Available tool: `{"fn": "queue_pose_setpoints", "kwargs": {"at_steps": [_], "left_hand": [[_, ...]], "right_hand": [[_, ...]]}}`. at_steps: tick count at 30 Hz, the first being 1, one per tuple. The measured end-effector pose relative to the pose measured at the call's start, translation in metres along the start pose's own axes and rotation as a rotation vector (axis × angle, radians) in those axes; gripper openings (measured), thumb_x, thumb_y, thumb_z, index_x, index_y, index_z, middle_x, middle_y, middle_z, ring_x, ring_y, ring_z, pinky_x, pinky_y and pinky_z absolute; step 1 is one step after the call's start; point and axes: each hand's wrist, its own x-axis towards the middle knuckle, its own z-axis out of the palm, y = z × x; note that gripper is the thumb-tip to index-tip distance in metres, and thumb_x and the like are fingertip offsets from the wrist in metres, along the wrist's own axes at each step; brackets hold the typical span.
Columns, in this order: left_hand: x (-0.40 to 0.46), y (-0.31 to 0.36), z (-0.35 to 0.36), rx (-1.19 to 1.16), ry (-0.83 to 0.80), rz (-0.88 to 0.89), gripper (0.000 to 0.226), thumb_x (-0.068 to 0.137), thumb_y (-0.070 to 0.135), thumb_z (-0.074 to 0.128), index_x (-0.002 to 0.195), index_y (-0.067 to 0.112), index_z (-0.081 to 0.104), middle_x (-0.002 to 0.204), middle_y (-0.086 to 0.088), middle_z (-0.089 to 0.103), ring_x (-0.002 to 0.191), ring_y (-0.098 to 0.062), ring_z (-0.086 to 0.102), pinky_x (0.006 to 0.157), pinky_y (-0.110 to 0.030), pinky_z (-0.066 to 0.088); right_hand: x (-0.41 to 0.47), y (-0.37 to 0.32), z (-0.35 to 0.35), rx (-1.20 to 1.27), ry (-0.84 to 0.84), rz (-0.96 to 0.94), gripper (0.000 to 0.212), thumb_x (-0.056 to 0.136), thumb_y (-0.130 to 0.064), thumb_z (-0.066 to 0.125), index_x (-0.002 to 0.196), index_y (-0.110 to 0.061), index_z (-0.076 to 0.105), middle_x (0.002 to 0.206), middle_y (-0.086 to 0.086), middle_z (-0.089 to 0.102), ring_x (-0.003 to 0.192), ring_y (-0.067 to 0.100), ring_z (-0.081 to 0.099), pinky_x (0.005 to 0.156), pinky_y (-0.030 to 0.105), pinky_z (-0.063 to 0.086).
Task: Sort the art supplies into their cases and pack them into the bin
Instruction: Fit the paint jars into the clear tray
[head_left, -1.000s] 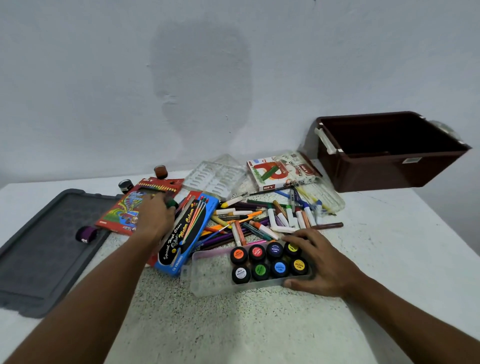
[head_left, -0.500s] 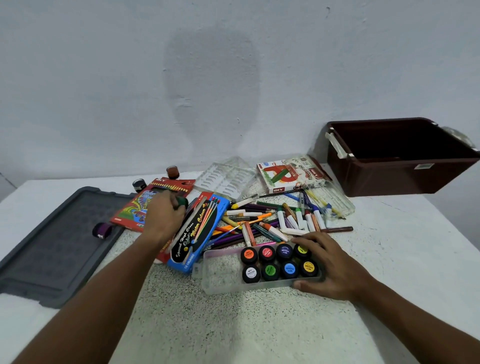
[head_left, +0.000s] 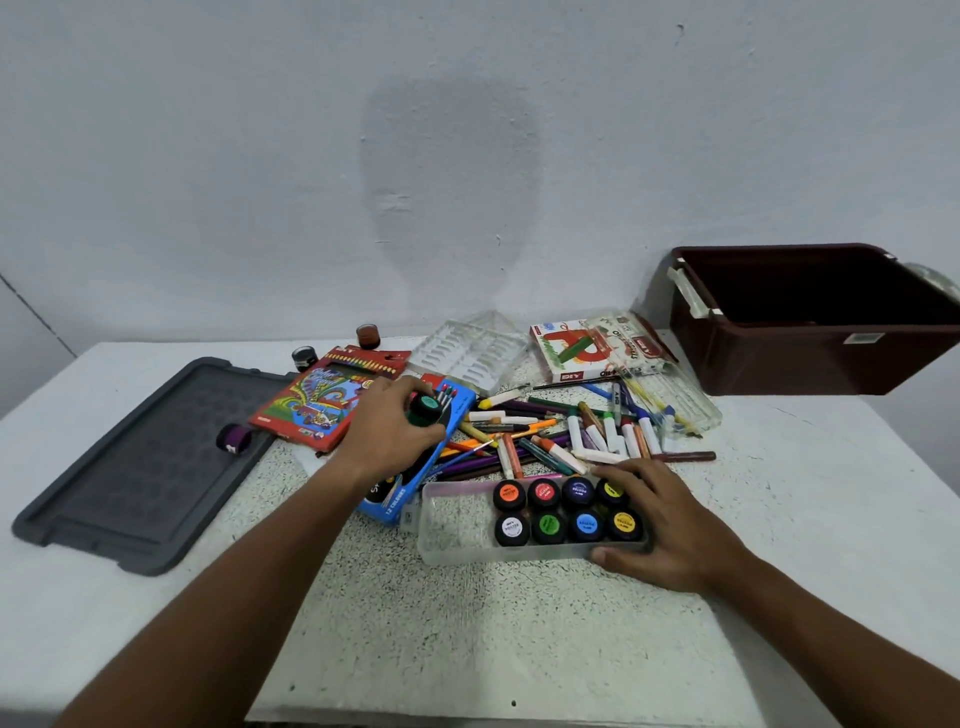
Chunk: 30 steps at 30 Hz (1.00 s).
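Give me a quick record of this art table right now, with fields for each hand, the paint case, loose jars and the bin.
left hand: grips a teal-lidded paint jar above the blue watercolour box
right hand: holds the right end of the clear paint case
paint case: eight jars at its right end, left end bare
loose jars: purple jar on grey bin lid; two near the wall
brown bin: open, contents not visible
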Motion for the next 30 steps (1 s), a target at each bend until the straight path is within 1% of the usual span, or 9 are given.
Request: {"fn": "queue_pose_setpoints", "kwargs": {"at_steps": [3, 5, 8, 14, 17, 20, 24, 28, 30], "left_hand": [[-0.005, 0.009, -0.003, -0.030, 0.034, 0.067, 0.036, 0.072, 0.015, 0.076, 0.105, 0.017, 0.060, 0.101, -0.006, 0.057, 0.092, -0.020, 0.056, 0.077, -0.032, 0.049], [-0.010, 0.014, -0.003, -0.084, 0.053, 0.104, 0.034, 0.071, 0.013, 0.077, 0.101, 0.016, 0.060, 0.097, -0.002, 0.061, 0.088, -0.015, 0.057, 0.070, -0.022, 0.049], [-0.017, 0.022, -0.002, -0.132, 0.048, 0.141, 0.033, 0.070, 0.011, 0.079, 0.097, 0.017, 0.061, 0.095, 0.001, 0.062, 0.083, -0.009, 0.058, 0.064, -0.007, 0.042], [-0.033, 0.024, 0.011, -0.157, -0.089, 0.110, 0.040, 0.069, 0.001, 0.080, 0.102, 0.014, 0.062, 0.093, 0.005, 0.061, 0.082, -0.006, 0.058, 0.065, 0.001, 0.041], [-0.042, 0.018, 0.020, -0.106, -0.170, 0.112, 0.040, 0.069, 0.005, 0.083, 0.103, 0.013, 0.065, 0.092, 0.005, 0.062, 0.084, -0.009, 0.061, 0.069, -0.005, 0.048], [-0.047, 0.010, 0.028, 0.027, -0.172, 0.166, 0.038, 0.068, 0.012, 0.084, 0.101, 0.015, 0.066, 0.096, 0.001, 0.060, 0.088, -0.015, 0.059, 0.080, -0.024, 0.051], [-0.051, 0.005, 0.037, 0.107, -0.182, 0.210, 0.038, 0.069, 0.014, 0.080, 0.103, 0.013, 0.065, 0.096, 0.000, 0.052, 0.087, -0.015, 0.050, 0.073, -0.022, 0.039], [-0.055, 0.002, 0.046, 0.150, -0.188, 0.232, 0.042, 0.072, 0.020, 0.079, 0.110, 0.012, 0.064, 0.101, -0.004, 0.052, 0.092, -0.020, 0.055, 0.083, -0.032, 0.050], [-0.056, 0.002, 0.049, 0.154, -0.169, 0.238, 0.042, 0.072, 0.021, 0.078, 0.111, 0.012, 0.065, 0.102, -0.005, 0.054, 0.093, -0.022, 0.056, 0.083, -0.035, 0.050]], "right_hand": [[0.000, 0.000, 0.000, -0.013, -0.004, 0.000, 0.086, 0.070, -0.082, 0.054, 0.142, -0.039, 0.032, 0.127, -0.015, 0.038, 0.117, 0.004, 0.036, 0.093, 0.030, 0.045], [0.000, 0.000, 0.001, -0.018, -0.002, -0.002, 0.087, 0.070, -0.082, 0.053, 0.142, -0.039, 0.032, 0.127, -0.014, 0.039, 0.116, 0.004, 0.037, 0.093, 0.031, 0.045], [0.000, 0.001, 0.001, -0.015, 0.002, -0.007, 0.086, 0.071, -0.082, 0.053, 0.142, -0.038, 0.033, 0.126, -0.013, 0.040, 0.117, 0.006, 0.038, 0.094, 0.033, 0.045], [-0.001, 0.001, 0.002, -0.016, 0.005, -0.010, 0.085, 0.071, -0.082, 0.053, 0.142, -0.041, 0.032, 0.126, -0.013, 0.040, 0.116, 0.008, 0.039, 0.095, 0.033, 0.044], [-0.001, 0.000, 0.002, -0.014, 0.011, -0.017, 0.083, 0.071, -0.081, 0.053, 0.141, -0.040, 0.033, 0.126, -0.013, 0.040, 0.115, 0.009, 0.039, 0.095, 0.033, 0.043], [-0.001, 0.000, 0.002, -0.013, 0.014, -0.019, 0.083, 0.072, -0.080, 0.053, 0.141, -0.040, 0.033, 0.125, -0.013, 0.040, 0.115, 0.008, 0.039, 0.094, 0.033, 0.043], [-0.002, -0.001, 0.002, -0.013, 0.023, -0.020, 0.083, 0.072, -0.079, 0.053, 0.141, -0.038, 0.035, 0.125, -0.012, 0.041, 0.114, 0.008, 0.039, 0.094, 0.033, 0.043], [-0.003, -0.001, 0.001, -0.010, 0.023, -0.014, 0.083, 0.072, -0.080, 0.053, 0.141, -0.039, 0.034, 0.124, -0.013, 0.040, 0.114, 0.008, 0.039, 0.094, 0.033, 0.044], [-0.003, -0.001, 0.001, -0.006, 0.025, -0.013, 0.083, 0.072, -0.080, 0.053, 0.141, -0.038, 0.035, 0.124, -0.013, 0.041, 0.115, 0.008, 0.039, 0.094, 0.034, 0.044]]}}
